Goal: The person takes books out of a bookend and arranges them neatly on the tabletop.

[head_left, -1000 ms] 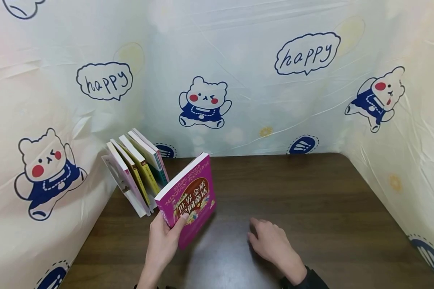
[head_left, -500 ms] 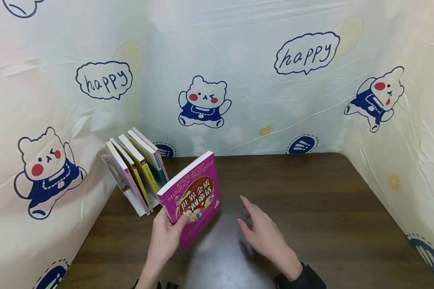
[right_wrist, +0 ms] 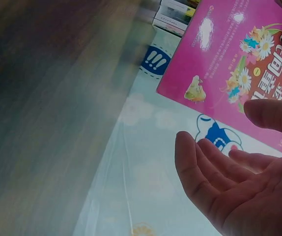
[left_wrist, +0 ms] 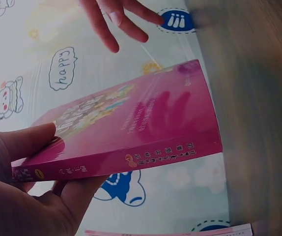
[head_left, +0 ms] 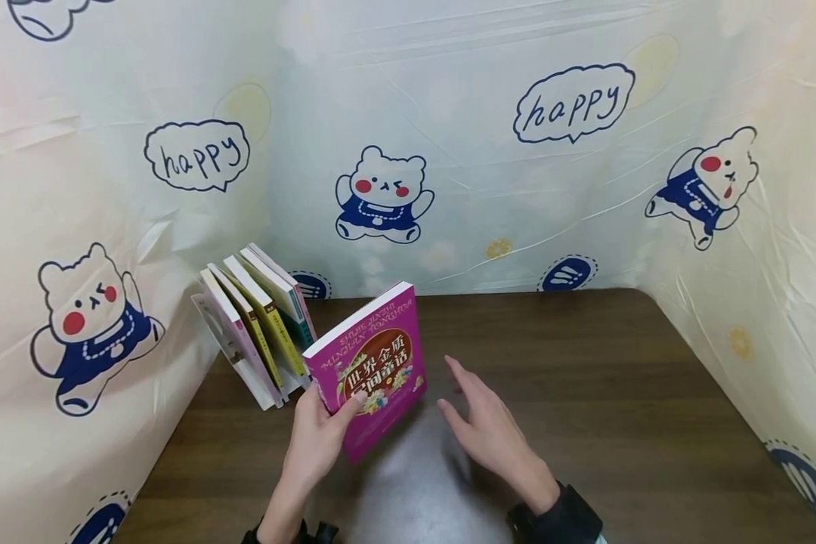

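Note:
A magenta paperback book (head_left: 381, 370) with a brown oval title and flowers on its cover is held up off the table, tilted. My left hand (head_left: 319, 438) grips its spine side, thumb across the front cover and fingers behind; the left wrist view shows the spine of the book (left_wrist: 116, 160) between thumb and fingers. To the book's right, my right hand (head_left: 493, 434) is apart from it, thumb spread from the fingers. The right wrist view has this right hand (right_wrist: 239, 182) with loosely extended fingers and a bare palm, near the book's edge.
Several books (head_left: 258, 325) lean together upright at the table's back left, behind my left hand. The dark brown wooden table (head_left: 585, 378) meets a pale curtain (head_left: 476, 189) printed with bears at the back and both sides.
The book in my left hand has shifted slightly right and turned a little more toward the camera. My right hand has lifted, moved closer to the book and spread its fingers.

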Demonstrator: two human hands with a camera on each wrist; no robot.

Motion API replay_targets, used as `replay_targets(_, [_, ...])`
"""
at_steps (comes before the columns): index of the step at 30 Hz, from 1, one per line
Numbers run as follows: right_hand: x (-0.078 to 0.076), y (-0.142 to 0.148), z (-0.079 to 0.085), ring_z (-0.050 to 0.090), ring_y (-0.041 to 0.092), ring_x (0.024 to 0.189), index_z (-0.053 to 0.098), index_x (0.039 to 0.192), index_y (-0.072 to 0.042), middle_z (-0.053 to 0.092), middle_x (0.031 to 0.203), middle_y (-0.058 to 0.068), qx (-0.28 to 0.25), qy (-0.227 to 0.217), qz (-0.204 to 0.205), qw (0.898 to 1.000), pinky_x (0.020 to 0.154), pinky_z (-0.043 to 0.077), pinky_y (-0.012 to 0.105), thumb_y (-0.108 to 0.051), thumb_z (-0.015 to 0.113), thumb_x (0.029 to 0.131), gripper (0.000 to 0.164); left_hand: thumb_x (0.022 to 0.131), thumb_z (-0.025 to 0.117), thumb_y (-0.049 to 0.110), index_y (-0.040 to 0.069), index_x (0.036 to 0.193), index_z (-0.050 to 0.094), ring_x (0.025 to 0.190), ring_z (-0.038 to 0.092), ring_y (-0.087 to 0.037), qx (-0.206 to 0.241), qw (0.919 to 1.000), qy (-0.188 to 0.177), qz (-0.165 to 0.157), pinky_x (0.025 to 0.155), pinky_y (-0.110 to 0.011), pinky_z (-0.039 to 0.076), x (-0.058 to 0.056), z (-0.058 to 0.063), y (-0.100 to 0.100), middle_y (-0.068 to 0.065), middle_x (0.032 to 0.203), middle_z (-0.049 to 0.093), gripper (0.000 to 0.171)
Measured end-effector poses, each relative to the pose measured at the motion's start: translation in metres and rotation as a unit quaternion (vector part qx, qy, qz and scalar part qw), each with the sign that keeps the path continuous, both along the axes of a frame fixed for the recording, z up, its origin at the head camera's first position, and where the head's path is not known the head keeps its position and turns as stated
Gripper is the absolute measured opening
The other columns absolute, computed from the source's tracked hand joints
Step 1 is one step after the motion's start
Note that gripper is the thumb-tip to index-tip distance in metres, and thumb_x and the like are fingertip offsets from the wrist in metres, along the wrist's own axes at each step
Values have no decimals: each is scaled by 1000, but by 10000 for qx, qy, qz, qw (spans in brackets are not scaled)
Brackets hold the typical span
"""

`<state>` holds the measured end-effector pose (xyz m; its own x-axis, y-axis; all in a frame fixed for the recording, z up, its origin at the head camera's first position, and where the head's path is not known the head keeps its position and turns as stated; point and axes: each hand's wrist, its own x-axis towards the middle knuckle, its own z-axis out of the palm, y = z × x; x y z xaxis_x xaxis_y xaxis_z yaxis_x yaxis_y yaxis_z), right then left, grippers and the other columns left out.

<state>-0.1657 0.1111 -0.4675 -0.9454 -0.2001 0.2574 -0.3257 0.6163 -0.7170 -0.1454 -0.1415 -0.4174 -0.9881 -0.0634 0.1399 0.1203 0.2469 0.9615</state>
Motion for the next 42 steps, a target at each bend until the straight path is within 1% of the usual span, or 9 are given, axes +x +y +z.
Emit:
replay_targets(6, [-5, -3, 3, 63, 26, 129, 39, 161, -21, 58, 154, 10, -148, 21, 4, 9999, 101, 57, 56, -27, 72, 99, 71, 100, 67, 2, 2, 142, 55, 112, 72, -41, 276, 9994, 6, -227, 88, -48, 64, -3, 1, 3, -29, 131, 70, 44])
replay_targets(10, [-9, -5, 5, 62, 28, 131, 38, 162, -22, 56, 156, 9, -246, -6, 29, 9997, 101, 56, 57, -25, 73, 98, 73, 100, 67, 1, 2, 142, 55, 112, 72, -41, 301, 9991, 7, -285, 88, -48, 64, -4, 1, 4, -29, 131, 70, 44])
replay_targets(16, [-15, -8, 7, 60, 29, 134, 32, 164, -24, 50, 161, 8, -411, -109, 109, 9990, 103, 55, 59, -28, 71, 100, 75, 99, 68, 2, 4, 141, 56, 113, 72, -40, 298, 9988, -48, -388, 90, -54, 62, -7, 2, 6, -28, 132, 70, 44])
replay_targets(19, [-18, -8, 6, 58, 30, 136, 24, 166, -28, 51, 160, 8, -575, -101, 228, 9980, 105, 53, 60, -28, 70, 100, 80, 98, 69, 1, 4, 141, 58, 113, 72, -41, 290, 9985, -17, -466, 91, -56, 62, -8, 2, 8, -27, 132, 70, 44])
replay_targets(24, [-22, -9, 5, 54, 28, 140, 4, 166, -39, 53, 158, 11, -832, -192, 415, 9955, 105, 53, 58, -26, 67, 102, 91, 97, 70, -1, 4, 139, 59, 113, 72, -40, 307, 9979, 19, -576, 91, -54, 62, -9, 2, 9, -27, 132, 70, 44])
replay_targets(27, [-23, -9, 5, 56, 27, 139, -1, 166, -41, 54, 156, 13, -871, -200, 481, 9948, 104, 54, 58, -25, 65, 103, 92, 96, 71, 0, 5, 138, 60, 112, 72, -39, 310, 9975, 17, -628, 92, -54, 62, -11, 2, 9, -26, 131, 71, 44])
replay_targets(33, [-22, -8, 5, 63, 25, 129, 0, 167, -37, 60, 146, 14, -859, -145, 576, 9945, 102, 56, 57, -24, 62, 105, 89, 97, 72, 3, 8, 140, 57, 115, 71, -39, 340, 9980, -33, -536, 96, -60, 59, -13, 0, 9, -24, 134, 70, 46])
replay_targets(37, [-22, -7, 5, 64, 22, 125, 3, 166, -37, 60, 143, 12, -880, -164, 539, 9945, 100, 58, 56, -24, 63, 105, 87, 96, 73, 4, 8, 141, 56, 116, 70, -39, 426, 9983, -131, -364, 97, -58, 58, -16, 1, 10, -23, 135, 69, 48])
replay_targets(42, [-21, -7, 6, 64, 19, 124, 5, 166, -38, 60, 143, 7, -875, -129, 446, 9951, 99, 59, 51, -28, 66, 103, 88, 94, 75, 6, 8, 141, 56, 113, 71, -36, 562, 9984, -53, -87, 90, -37, 63, -21, -1, 11, -21, 131, 71, 50])
